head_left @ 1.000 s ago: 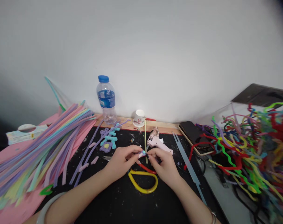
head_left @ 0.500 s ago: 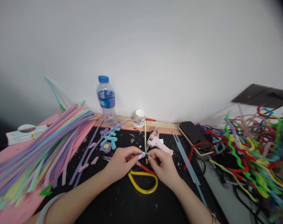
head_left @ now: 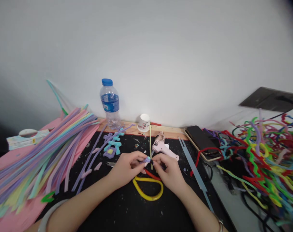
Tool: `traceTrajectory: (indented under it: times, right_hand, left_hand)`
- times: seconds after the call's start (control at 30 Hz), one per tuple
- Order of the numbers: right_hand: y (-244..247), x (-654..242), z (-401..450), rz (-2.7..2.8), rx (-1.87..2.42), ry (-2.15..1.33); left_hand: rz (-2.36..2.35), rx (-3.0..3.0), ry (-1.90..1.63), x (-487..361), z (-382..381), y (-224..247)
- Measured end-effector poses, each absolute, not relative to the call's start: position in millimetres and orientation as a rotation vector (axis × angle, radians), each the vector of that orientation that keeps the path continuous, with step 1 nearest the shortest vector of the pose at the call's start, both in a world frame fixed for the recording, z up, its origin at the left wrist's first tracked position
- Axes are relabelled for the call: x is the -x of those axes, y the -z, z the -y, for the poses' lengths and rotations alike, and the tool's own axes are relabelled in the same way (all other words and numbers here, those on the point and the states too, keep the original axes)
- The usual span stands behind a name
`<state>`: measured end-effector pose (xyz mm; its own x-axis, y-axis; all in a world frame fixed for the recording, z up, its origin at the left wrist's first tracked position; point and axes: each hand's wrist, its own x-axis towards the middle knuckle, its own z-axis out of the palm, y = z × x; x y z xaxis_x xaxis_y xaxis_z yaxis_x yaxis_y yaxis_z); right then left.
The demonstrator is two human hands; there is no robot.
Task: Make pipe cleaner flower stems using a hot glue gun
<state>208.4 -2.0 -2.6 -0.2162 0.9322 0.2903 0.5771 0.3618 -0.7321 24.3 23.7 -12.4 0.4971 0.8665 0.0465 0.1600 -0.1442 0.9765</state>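
My left hand [head_left: 129,168] pinches a small fuzzy purple-and-teal pipe-cleaner piece [head_left: 147,159] between thumb and fingertips. Right beside it, my right hand [head_left: 170,170] is closed in a pinch, with something small and dark at its fingertips that I cannot make out. Below both hands lies a yellow loop [head_left: 149,198] with a red part [head_left: 152,175] at its top. Behind the right hand rests a pale pink glue gun [head_left: 164,149]. A teal and purple pipe-cleaner figure [head_left: 115,143] with a yellow-centred purple flower lies behind my left hand.
Pastel pipe cleaners [head_left: 61,145] fan over a pink sheet at left. A tangle of bright pipe cleaners [head_left: 259,161] fills the right. At the back stand a water bottle [head_left: 110,103] and a paper cup [head_left: 144,123]. A phone [head_left: 202,140] lies right of a translucent blue strip [head_left: 192,164].
The small piece has turned slightly in my fingers, and more of its purple shows. Strands in the tangle at right have shifted. My hands have stayed nearly in place.
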Motion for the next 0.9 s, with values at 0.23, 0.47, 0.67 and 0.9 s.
traceTrajectory:
  times: [0.23,0.47,0.67,0.9]
  right_hand:
    - [3.3,-208.5,3.0,1.918,1.311,-0.613]
    - [4.7,-208.3,2.5,1.923,1.309,-0.621]
    - [6.6,-209.5,0.8,1.912,1.322,-0.647]
    - [2.7,-211.0,-0.4,1.946,1.250,-0.704]
  left_hand:
    - [-0.905,-1.651,-0.765,-23.8,-23.0,7.7]
    - [-0.919,-1.655,-0.756,-23.6,-22.1,8.0]
    - [-0.922,-1.659,-0.754,-24.0,-22.5,6.3]
    - [-0.920,-1.702,-0.760,-23.1,-23.2,6.6]
